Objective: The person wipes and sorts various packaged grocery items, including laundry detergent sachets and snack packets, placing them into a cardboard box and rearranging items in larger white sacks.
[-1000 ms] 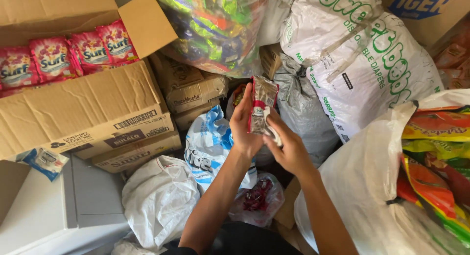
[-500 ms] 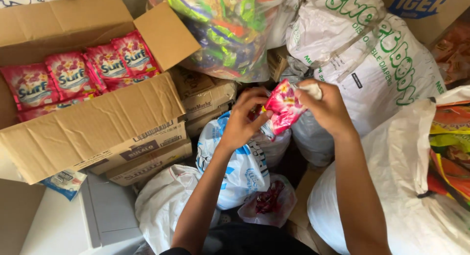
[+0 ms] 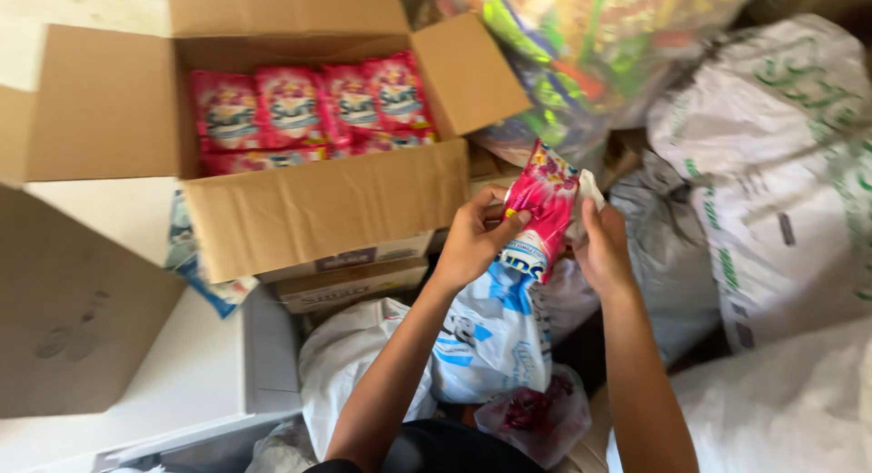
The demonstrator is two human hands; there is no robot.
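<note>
Both hands, left hand and right hand, hold pink sachet upright, tilted right.

Open air is found between the hands and the open cardboard box, whose top stands clear with its flaps folded outward. The box's inside is filled with upright pink packets, so little room is left among them. The box's near wall must be passed over from the front. To the right, passage is blocked by a white woven sack and a grey sack pressed against it. Ahead, a clear bag of coloured packets leans over the box's right flap. Below the forearms, the gap is crowded by a blue-and-white bag and a white plastic bag. A bare white surface lies at the left, partly walled by a brown cardboard flap.
</note>
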